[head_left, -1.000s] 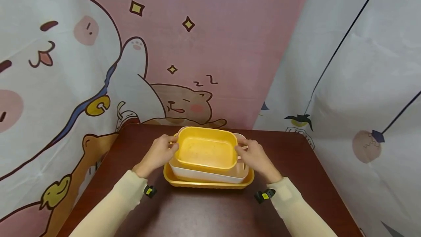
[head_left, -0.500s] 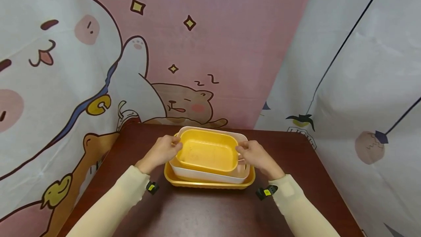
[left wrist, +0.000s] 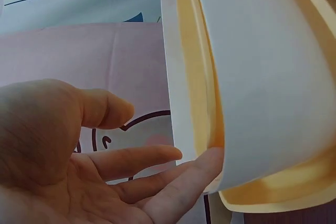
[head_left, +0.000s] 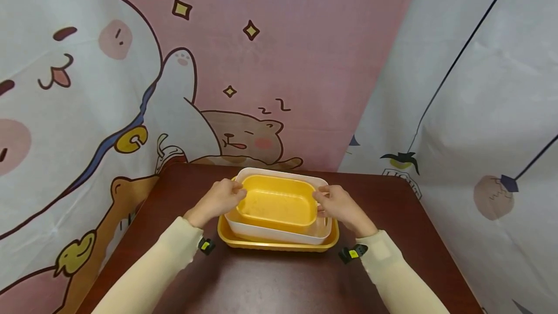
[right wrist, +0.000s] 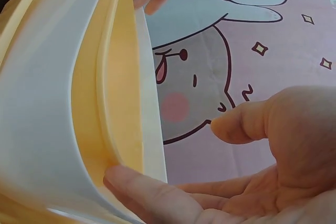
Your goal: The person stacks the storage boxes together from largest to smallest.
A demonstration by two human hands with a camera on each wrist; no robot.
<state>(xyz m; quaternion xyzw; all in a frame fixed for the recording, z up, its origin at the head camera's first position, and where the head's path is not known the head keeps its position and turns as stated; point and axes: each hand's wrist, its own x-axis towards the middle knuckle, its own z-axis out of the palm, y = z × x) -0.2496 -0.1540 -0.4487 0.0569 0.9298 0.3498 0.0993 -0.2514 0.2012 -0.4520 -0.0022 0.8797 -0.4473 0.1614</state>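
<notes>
A small yellow tray (head_left: 277, 205) sits inside a white tray (head_left: 279, 237), which rests in a larger yellow tray (head_left: 279, 246). At the small tray's left end, my left hand (head_left: 218, 201) touches near its rim with straight fingers. My right hand (head_left: 342, 206) is at the opposite end, one finger extended to the yellow rim. In the left wrist view the left thumb stands away from the stack, and a fingertip meets the edge between the white wall (left wrist: 268, 66) and the yellow one. The right wrist view has the right thumb apart from the trays too. The trays' undersides are hidden.
The nested trays stand toward the back of a dark reddish-brown table (head_left: 279, 280). Behind it hangs a pink and white cartoon cloth (head_left: 305, 62), close to the table's far edge. Bands with small devices are on both wrists.
The small yellow tray has come down and slightly nearer into the white tray, whose back rim now shows more. My left hand has shifted a little to the right with it.
</notes>
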